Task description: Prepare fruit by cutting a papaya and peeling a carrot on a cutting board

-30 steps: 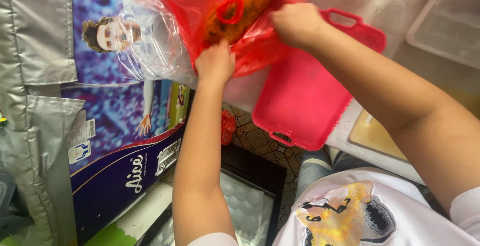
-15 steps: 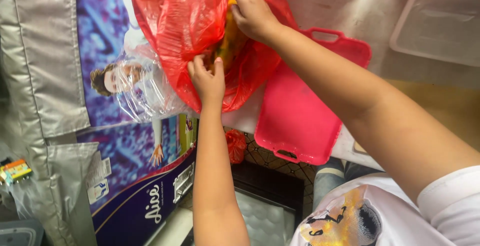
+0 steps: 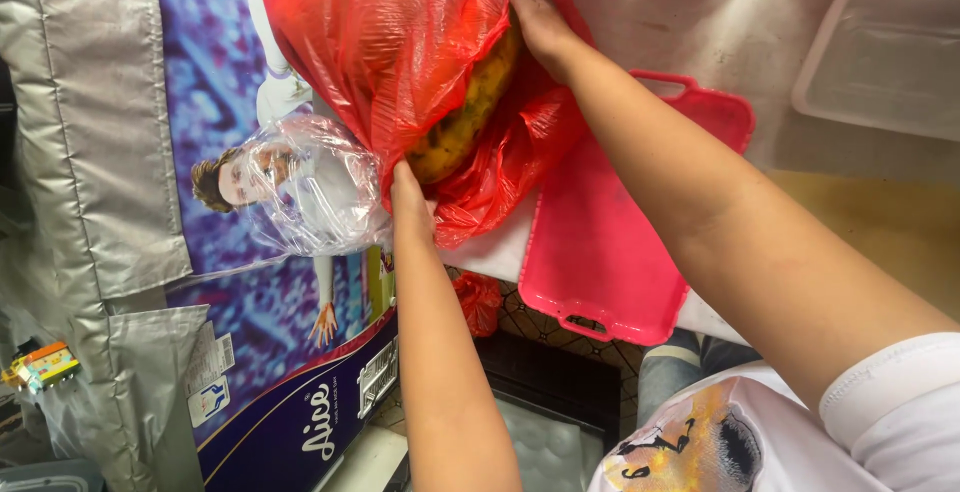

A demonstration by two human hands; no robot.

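A red plastic bag [image 3: 390,42] lies at the top centre with a yellow, dark-spotted fruit [image 3: 468,112] showing through its opening. My left hand [image 3: 408,204] pinches the bag's lower edge just below the fruit. My right hand [image 3: 540,14] reaches in from the right and grips the bag's upper side by the fruit's far end. A crumpled clear plastic bag [image 3: 318,184] sits to the left, touching the red one.
A pink plastic tray [image 3: 610,252] with handles lies under my right forearm. A clear lidded container [image 3: 885,57] stands at the upper right. A purple printed cardboard box [image 3: 250,282] and grey fabric [image 3: 95,122] fill the left side. A small red bag [image 3: 478,302] hangs below.
The view has shifted so the bag and tray sit lower in frame. My left hand slid down to the bag's lower edge and my right hand went deeper, exposing more of the fruit.
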